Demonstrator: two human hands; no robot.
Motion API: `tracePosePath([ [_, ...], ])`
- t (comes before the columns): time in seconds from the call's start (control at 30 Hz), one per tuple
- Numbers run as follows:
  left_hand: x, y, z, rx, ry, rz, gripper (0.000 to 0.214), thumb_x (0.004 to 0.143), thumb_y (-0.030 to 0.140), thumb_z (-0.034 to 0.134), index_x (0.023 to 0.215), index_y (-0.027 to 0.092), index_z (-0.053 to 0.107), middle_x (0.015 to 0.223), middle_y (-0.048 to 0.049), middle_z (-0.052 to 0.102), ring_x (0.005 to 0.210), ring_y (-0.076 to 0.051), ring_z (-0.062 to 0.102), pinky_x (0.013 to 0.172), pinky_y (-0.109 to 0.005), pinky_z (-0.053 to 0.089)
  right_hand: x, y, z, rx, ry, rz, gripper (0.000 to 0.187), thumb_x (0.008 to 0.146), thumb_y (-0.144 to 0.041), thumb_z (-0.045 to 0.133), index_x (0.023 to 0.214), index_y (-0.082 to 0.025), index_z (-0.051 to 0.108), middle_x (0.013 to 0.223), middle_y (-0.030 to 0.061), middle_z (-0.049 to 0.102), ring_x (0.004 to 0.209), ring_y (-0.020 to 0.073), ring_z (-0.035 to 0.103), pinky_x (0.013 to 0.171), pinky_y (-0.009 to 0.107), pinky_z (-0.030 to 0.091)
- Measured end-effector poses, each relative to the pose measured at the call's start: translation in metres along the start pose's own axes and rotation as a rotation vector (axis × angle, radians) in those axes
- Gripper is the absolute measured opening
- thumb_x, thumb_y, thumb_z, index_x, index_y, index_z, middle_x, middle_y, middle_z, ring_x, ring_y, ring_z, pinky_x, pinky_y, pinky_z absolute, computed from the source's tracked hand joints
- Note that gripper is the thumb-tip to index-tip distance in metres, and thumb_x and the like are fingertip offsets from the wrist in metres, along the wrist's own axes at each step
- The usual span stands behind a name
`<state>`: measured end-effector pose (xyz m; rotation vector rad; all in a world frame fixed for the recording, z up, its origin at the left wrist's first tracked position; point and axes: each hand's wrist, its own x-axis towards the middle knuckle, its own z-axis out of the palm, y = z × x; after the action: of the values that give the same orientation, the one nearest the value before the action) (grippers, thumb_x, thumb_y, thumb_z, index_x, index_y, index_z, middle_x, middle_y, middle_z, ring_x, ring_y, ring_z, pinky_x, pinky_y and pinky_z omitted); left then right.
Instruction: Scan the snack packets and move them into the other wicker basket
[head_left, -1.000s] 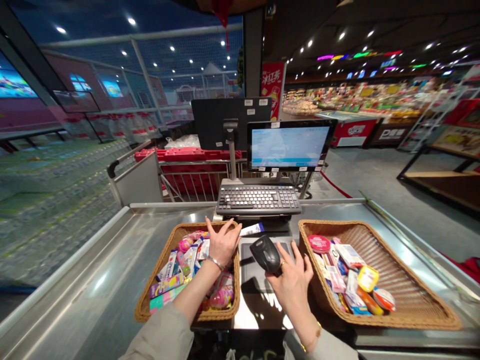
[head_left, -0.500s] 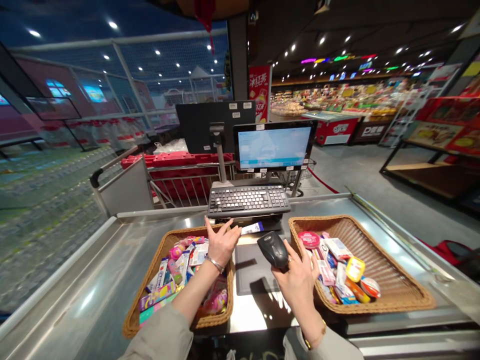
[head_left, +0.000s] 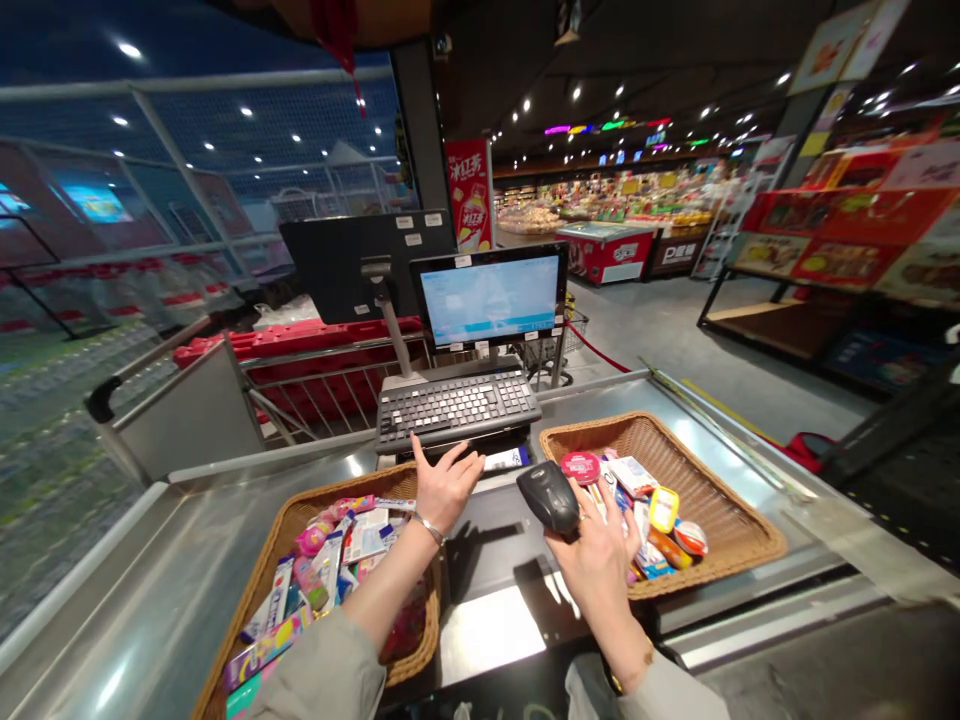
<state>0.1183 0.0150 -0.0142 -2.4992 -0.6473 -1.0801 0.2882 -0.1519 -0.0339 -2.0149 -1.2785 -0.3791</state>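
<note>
My left hand (head_left: 448, 487) is over the right rim of the left wicker basket (head_left: 281, 520), in front of the keyboard. Some of its fingers are spread, while a slim white-and-blue packet (head_left: 507, 459) sticks out to the right from its fingertips; the thumb is hidden. A black barcode scanner (head_left: 549, 498) is gripped in my right hand (head_left: 598, 545), its rounded head angled up and left. That hand is at the left edge of the right wicker basket (head_left: 731, 500) and covers part of the sweets (head_left: 663, 510) inside. Several colourful packets (head_left: 330, 560) fill the left basket.
Both baskets stand on a metal counter (head_left: 172, 560). Beyond them are a black keyboard (head_left: 459, 405), a lit monitor (head_left: 491, 298) and a second screen seen from behind (head_left: 337, 268). A shopping trolley (head_left: 322, 385) stands behind the counter, at left.
The view has turned right, so the baskets, keyboard and monitor appear further left. Both hands, the scanner and the slim packet keep nearly the same place in the picture.
</note>
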Motion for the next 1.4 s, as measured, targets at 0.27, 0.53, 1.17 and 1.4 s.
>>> tracePosePath([
  [0.27,0.023,0.018,0.022,-0.093,-0.012,0.067,0.02,0.092,0.021,0.058,0.105,0.032,0.069,0.099,0.0014,0.078,0.106,-0.023,0.069,0.108,-0.078,-0.01,0.002,0.026,-0.007,-0.056,0.041,0.091,0.036,0.082,-0.039,0.058,0.113,-0.023,0.067,0.126,0.0078,0.065,0.135,0.0309,0.037,0.108,0.053,0.021],
  [0.53,0.044,0.036,0.044,-0.18,-0.043,0.18,0.021,0.094,0.02,0.055,0.105,0.032,0.069,0.099,0.0009,0.077,0.106,-0.022,0.068,0.109,-0.077,-0.009,0.003,0.05,-0.017,-0.105,0.078,0.193,0.042,0.085,-0.046,0.054,0.118,-0.022,0.063,0.127,0.0085,0.065,0.136,0.0307,0.037,0.107,0.051,0.018],
  [1.17,0.069,0.083,0.078,-0.232,-0.243,0.245,0.038,0.098,0.025,0.044,0.135,0.031,0.05,0.14,-0.0064,0.056,0.141,-0.026,0.037,0.11,-0.07,-0.018,-0.002,0.091,-0.034,-0.084,0.197,0.393,0.042,0.079,-0.048,0.051,0.105,-0.019,0.067,0.117,0.0129,0.068,0.131,0.0292,0.044,0.108,0.05,0.022],
  [1.4,0.042,0.056,0.044,-0.184,-0.312,0.103,0.045,0.094,0.019,0.045,0.138,0.028,0.047,0.143,-0.0079,0.054,0.142,-0.028,0.034,0.109,-0.072,-0.016,0.005,0.065,-0.024,-0.013,0.113,0.291,0.046,0.085,-0.047,0.05,0.119,-0.019,0.063,0.128,0.0128,0.062,0.134,0.0287,0.041,0.109,0.049,0.022],
])
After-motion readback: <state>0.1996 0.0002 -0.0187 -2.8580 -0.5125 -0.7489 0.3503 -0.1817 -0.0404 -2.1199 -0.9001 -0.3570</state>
